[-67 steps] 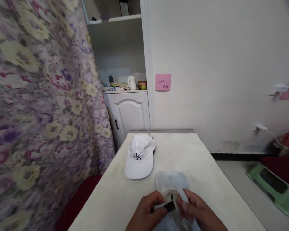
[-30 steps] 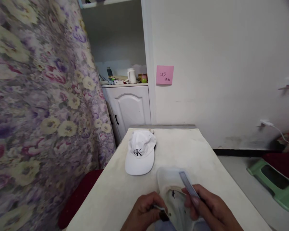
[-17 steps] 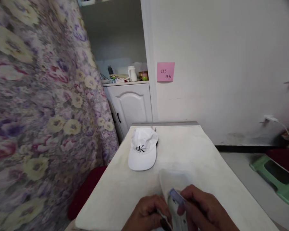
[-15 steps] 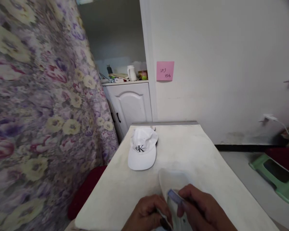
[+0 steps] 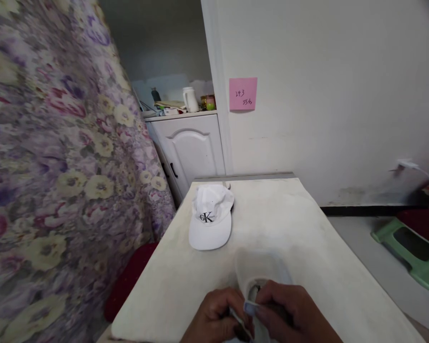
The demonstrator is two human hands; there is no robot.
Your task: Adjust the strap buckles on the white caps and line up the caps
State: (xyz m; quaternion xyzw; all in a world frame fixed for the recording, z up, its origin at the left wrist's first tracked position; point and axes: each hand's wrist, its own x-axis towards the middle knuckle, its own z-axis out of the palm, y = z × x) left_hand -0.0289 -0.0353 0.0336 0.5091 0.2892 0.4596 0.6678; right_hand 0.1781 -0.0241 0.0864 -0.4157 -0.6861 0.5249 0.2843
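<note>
A second white cap (image 5: 262, 264) lies at the near edge of the table, its brim pointing away from me and its crown partly hidden by my hands. My right hand (image 5: 289, 307) pinches a pale bluish strap end (image 5: 250, 307) of this cap between thumb and fingers. Close beside it, my left hand (image 5: 218, 314) is closed on another narrow strap piece (image 5: 240, 324) with a dark part on it, too blurred to make out. Farther back and to the left, a white cap (image 5: 210, 214) with black "CK" lettering rests upright, brim towards me, touched by neither hand.
Both caps are on a white table (image 5: 289, 214). A floral curtain (image 5: 75, 166) hangs at the left, above a dark red seat (image 5: 128, 281). A white cabinet (image 5: 193, 147) and a wall with a pink note (image 5: 243, 94) stand behind. A green stool (image 5: 411, 252) is at the right.
My right hand has shifted slightly left with the strap end, bringing it nearer my left hand. Dark print inside the near cap now shows. The view has tilted down a little.
</note>
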